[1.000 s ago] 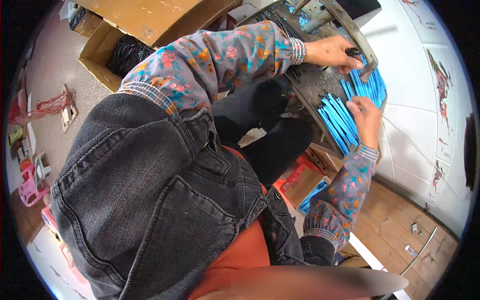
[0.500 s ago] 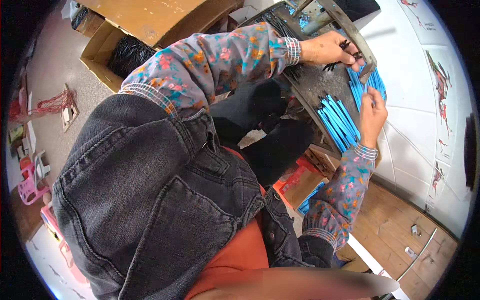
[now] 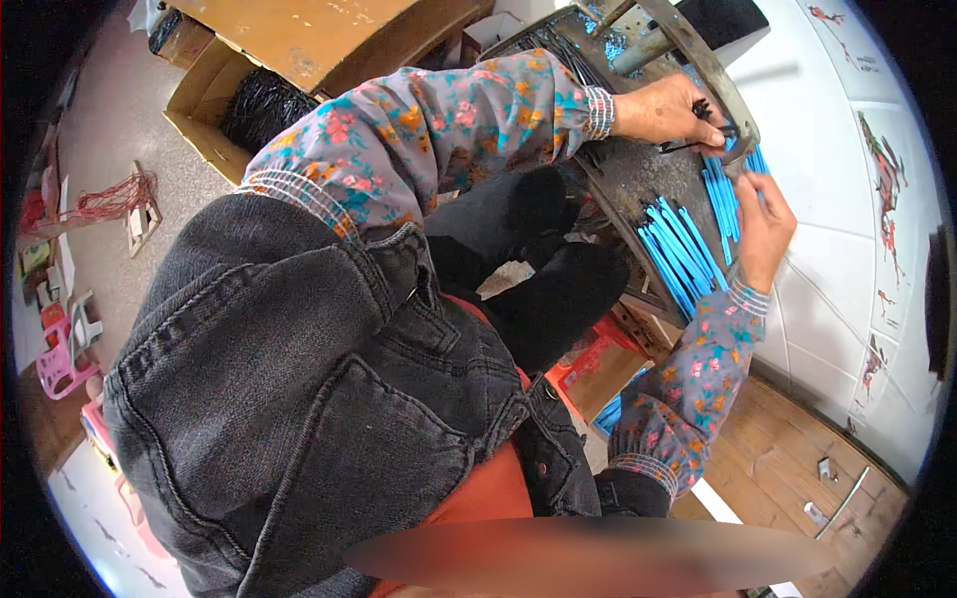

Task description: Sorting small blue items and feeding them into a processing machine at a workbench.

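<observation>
My left hand (image 3: 670, 112) is closed around several small black plastic pieces (image 3: 701, 109), which stick out between its fingers over the worktable. Just to the right and nearer, my right hand (image 3: 766, 224) has its fingers curled in a pinch beside the worn end of a metal bar (image 3: 740, 149). Whatever lies between those fingertips is too small to make out. Below the left hand, slim blue sticks with dark tips (image 3: 680, 257) lie side by side on the tray. Another bundle of blue sticks (image 3: 720, 199) lies between the two hands, partly covered by the metal bar.
The dark metal worktable (image 3: 628, 194) has a raised frame and blue crumbs (image 3: 616, 48) at its far end. Long black strips fill a cardboard box (image 3: 199, 125) at the left. A red box (image 3: 588, 364) stands below the table. White tiled wall (image 3: 822, 189) bounds the right side.
Both hands have shifted slightly to the right. The right hand has turned and its fingertips have drawn up beside the metal bar's end. The left hand still holds the black pieces.
</observation>
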Demonstrator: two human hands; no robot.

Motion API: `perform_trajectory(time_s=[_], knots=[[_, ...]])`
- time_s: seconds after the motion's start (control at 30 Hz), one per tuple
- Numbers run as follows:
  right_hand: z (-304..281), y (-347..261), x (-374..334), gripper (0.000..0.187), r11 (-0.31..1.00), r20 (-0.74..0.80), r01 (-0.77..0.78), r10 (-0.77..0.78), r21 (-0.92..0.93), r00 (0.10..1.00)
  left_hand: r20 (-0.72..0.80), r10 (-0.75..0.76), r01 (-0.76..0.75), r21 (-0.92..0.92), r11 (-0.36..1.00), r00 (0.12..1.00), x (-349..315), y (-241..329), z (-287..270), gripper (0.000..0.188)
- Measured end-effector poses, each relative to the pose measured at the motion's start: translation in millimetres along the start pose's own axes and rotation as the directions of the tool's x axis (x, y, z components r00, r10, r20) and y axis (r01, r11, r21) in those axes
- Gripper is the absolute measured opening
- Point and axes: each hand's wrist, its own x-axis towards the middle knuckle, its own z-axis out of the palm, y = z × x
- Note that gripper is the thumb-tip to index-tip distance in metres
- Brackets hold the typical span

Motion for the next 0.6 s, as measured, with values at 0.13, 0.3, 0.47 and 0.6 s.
perform_trajectory(time_s=[0.13, 0.3, 0.47, 0.6], knots=[[-25, 21, -19, 0.013, 0.979, 0.143, -0.165, 0.181, -0.118, 0.973, 0.024, -0.128, 0.13, -0.13, 0.983, 0.992, 1, 8, 5, 0.025], [1, 49, -21, 0.013, 0.687, 0.201, 0.275, -0.188, -0.673, 0.961, 0.045, -0.006, 0.009, -0.077, 0.997, 0.999, 2, -1, 1, 0.024], [5, 44, -19, 0.012, 0.689, 0.22, 0.3, -0.204, -0.66, 0.954, 0.064, 0.004, 0.006, -0.151, 0.989, 0.998, -2, -1, -3, 0.025], [2, 16, -23, 0.01, 0.975, -0.078, -0.01, -0.008, -0.223, 0.997, 0.079, -0.033, 0.049, -0.214, 0.976, 0.996, 4, -4, 6, 0.026]])
